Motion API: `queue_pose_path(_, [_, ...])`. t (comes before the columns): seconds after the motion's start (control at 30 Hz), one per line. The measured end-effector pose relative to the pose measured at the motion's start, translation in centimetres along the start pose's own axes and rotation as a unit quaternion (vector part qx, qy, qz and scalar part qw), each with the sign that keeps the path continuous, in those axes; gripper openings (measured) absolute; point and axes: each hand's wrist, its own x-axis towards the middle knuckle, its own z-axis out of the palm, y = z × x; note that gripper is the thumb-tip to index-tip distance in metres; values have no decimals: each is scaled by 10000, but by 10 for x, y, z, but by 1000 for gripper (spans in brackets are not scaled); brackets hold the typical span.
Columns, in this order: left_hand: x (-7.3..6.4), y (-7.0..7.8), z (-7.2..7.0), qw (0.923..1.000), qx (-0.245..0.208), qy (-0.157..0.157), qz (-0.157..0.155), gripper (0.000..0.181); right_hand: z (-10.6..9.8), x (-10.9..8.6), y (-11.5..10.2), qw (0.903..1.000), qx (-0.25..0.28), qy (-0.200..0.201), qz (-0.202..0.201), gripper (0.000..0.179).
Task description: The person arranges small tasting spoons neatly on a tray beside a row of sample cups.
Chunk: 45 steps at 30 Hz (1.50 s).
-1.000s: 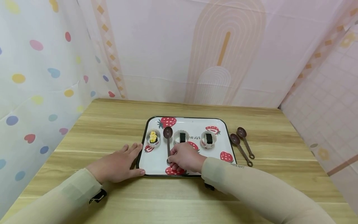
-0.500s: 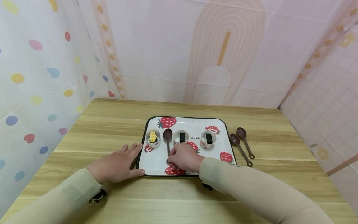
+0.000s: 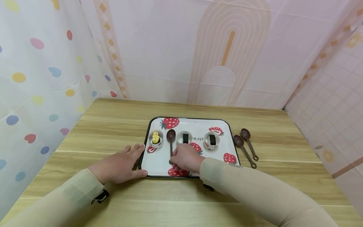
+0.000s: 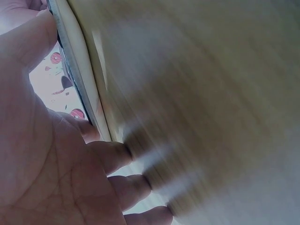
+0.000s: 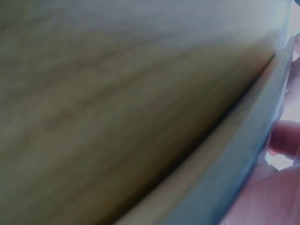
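Note:
On the white strawberry-print tray [image 3: 215,124], my right hand [image 3: 187,157] pinches the handle end of a dark brown spoon [image 3: 171,135]. The spoon lies with its bowl pointing away from me, between two paper cups. To its left, one paper cup [image 3: 159,145] holds a sushi piece with yellow topping [image 3: 156,137]. A middle cup [image 3: 180,136], partly behind my right hand, and a right cup [image 3: 207,146] each hold a white piece with a black band. My left hand [image 3: 117,167] touches the tray's left edge, thumb at the front corner and fingers spread. In the left wrist view its fingertips [image 4: 140,183] reach the tabletop.
Two more brown spoons, a nearer one [image 3: 245,153] and a farther one [image 3: 249,143], lie side by side on the wooden table [image 3: 119,119] right of the tray. Patterned curtains [image 3: 158,56] enclose the table's back and sides.
The spoon has shifted very slightly toward me under my right hand, and the right wrist has moved a little left. The left hand and the cups stay where they were.

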Motion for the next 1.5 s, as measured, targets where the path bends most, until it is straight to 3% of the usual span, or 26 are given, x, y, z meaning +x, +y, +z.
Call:
queue_pose_path(0.5, [-1,3,-3,9999,-34,-67,-86,112,2,1,-3,9989,-455,131,69,19])
queue_pose_path(1.5, [-1,2,-2,9999,-19,-55,-87,112,2,-1,-4,9979,-620,196,-13,20])
